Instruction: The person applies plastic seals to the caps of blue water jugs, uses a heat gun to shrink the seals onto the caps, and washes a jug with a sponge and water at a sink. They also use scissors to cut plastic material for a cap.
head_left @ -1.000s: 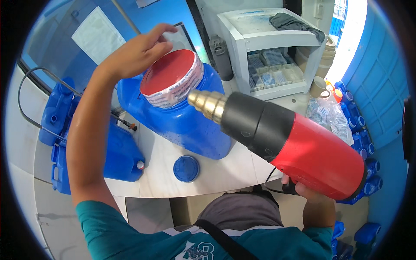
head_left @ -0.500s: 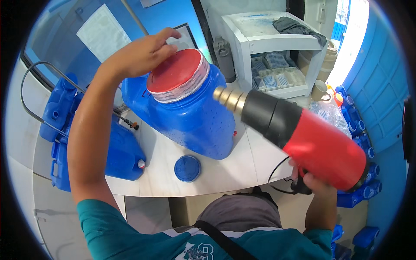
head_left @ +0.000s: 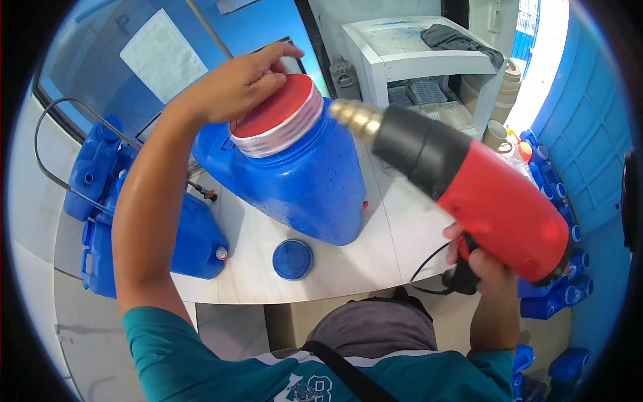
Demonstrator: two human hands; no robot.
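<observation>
A big blue water jug (head_left: 295,187) stands on the counter, its wide mouth turned up. Its red cap (head_left: 278,107) has a band of clear plastic film (head_left: 284,137) around the side. My left hand (head_left: 244,84) rests at the cap's far left edge, index finger stretched out and the fingers apart. In my right hand (head_left: 479,261) is a red and black heat gun (head_left: 462,181), gripped by its handle. Its stepped metal nozzle (head_left: 358,119) points left at the film, with a small gap between. A round blue lid (head_left: 293,260) lies on the counter nearer me.
More blue jugs (head_left: 201,234) stand at the left, beside a bent metal pipe (head_left: 50,110). The white countertop (head_left: 341,278) curves along my front. A white shelf unit (head_left: 442,63) with baskets and a dark cloth stands behind. Several blue containers (head_left: 546,305) line the right wall.
The heat gun's nozzle has moved away from me, up beside the cap's film. My left hand has shifted slightly right over the cap. The film's wrinkles look fainter, though blurred.
</observation>
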